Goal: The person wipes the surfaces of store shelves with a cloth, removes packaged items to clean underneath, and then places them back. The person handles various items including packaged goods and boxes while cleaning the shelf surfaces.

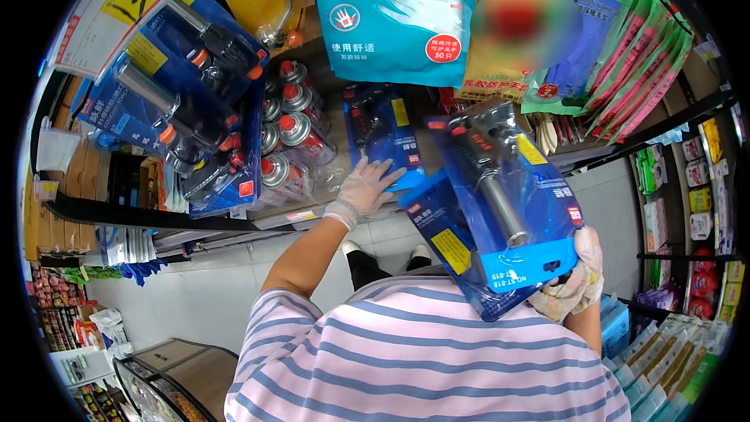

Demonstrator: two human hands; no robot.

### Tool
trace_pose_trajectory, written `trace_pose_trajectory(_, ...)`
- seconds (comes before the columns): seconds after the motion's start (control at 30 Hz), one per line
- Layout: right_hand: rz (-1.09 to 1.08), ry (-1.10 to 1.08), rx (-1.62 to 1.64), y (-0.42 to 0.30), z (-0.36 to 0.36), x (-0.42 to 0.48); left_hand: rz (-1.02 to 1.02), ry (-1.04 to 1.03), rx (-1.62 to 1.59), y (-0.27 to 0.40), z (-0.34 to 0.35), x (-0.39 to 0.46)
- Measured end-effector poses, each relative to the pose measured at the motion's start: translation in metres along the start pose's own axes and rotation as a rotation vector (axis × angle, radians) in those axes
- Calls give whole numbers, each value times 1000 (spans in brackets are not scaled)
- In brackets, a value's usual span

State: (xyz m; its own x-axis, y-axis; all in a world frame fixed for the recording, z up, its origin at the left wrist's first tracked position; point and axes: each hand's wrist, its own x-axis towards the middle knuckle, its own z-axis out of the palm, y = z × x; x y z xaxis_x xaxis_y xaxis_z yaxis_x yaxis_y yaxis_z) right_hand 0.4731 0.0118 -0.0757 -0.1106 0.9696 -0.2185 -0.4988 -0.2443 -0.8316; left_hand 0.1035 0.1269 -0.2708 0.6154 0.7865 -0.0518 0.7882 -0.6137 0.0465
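Observation:
My left hand [364, 186], in a thin clear disposable glove, lies with spread fingers on the lower end of a blue blister-packed gas torch [384, 129] on the shelf. At my right, the gloved right hand [587, 261] grips the edge of a blister-packed torch [530, 187] with a black body and steel nozzle. A second blue pack [448, 246] sits behind it, partly covered. Something pale and crumpled [556, 298], perhaps cloth, is bunched at that hand. Most of the right hand's fingers are hidden by the packs.
Red-capped gas canisters [299, 123] stand left of the shelf pack. Hanging torch packs [176, 94] crowd the left. A teal bag of disposable gloves [398, 17] and packaged gloves [586, 41] hang overhead. The shelf's front edge [287, 218] runs before me; a wheeled-looking cart or basket [176, 369] stands behind left.

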Motion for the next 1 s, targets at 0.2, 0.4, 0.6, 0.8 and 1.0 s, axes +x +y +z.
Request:
trace_pose_trajectory(0.2,93,-144,-13,6,6,18,-174,-17,-60,7,0,-14)
trace_pose_trajectory(0.4,109,-203,71,17,26,45,-217,266,-19,17,3,-27)
trace_pose_trajectory(0.6,199,-200,41,51,28,74,-464,246,-2188,60,-44,-57)
trace_pose_trajectory(0.8,343,-283,-19,65,33,80,-661,513,-2500,79,-81,-35)
trace_pose_trajectory(1.0,405,-268,-105,39,12,61,-766,520,-2285,64,-103,-44)
